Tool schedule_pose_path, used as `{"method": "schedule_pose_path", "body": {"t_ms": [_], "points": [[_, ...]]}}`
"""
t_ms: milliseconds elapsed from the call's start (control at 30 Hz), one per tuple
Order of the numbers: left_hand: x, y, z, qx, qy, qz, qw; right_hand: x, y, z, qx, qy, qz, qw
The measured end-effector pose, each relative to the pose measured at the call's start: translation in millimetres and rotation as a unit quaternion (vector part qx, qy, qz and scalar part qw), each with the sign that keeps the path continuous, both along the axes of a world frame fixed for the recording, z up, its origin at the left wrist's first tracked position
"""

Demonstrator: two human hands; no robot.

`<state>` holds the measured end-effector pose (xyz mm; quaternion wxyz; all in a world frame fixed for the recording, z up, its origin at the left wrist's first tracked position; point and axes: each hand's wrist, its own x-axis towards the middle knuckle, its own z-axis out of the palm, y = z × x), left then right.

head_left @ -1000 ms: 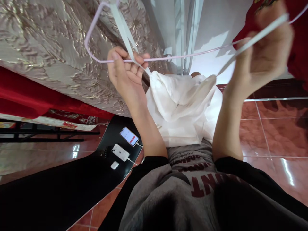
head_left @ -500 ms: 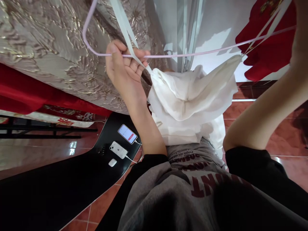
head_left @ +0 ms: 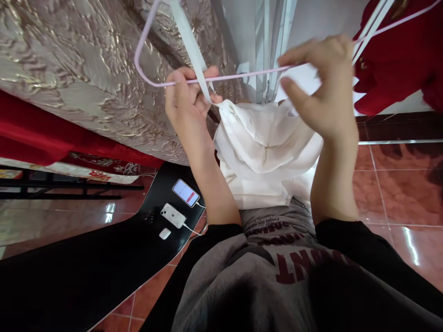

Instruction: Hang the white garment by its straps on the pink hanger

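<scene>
A thin pink clothes hanger [head_left: 238, 75] crosses in front of me. My left hand [head_left: 188, 94] grips its lower bar near the left bend, thumb in front and fingers behind. A white strap [head_left: 188, 41] passes over the bar at my left fingers and runs down to a sheer white garment [head_left: 266, 143], which hangs in front of my lap. My right hand [head_left: 321, 87] is raised at the bar's right part, slightly blurred, thumb and forefinger apart with nothing between them. Behind it, more white straps [head_left: 372, 32] cross the hanger on the right.
A quilted beige fabric with gold threads [head_left: 86, 69] fills the upper left. Red cloth hangs at the right [head_left: 398, 69] and left [head_left: 62, 133]. Two phones [head_left: 186, 192] and a small white case [head_left: 165, 233] lie on a black bench [head_left: 86, 258]. Red tiles [head_left: 408, 189] cover the floor.
My right hand has come down and inward from the upper right edge to the hanger's bar. The hanger and my left hand have shifted slightly right, and the bar slants more.
</scene>
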<state>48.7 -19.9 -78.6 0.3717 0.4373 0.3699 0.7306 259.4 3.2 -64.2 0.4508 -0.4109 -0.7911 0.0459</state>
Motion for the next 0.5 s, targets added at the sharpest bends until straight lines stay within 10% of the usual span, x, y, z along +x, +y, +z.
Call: {"method": "schedule_pose_path", "body": {"t_ms": [300,500], "points": [[-11,-48,26.0,-0.035,0.193,-0.039,0.98,-13,-19,-18.8,0.064,0.042,-0.072,0.994],[-8,-41,66.3,-0.025,-0.007,-0.101,0.995,-14,-21,-16.5,0.041,0.045,-0.039,0.997]]}}
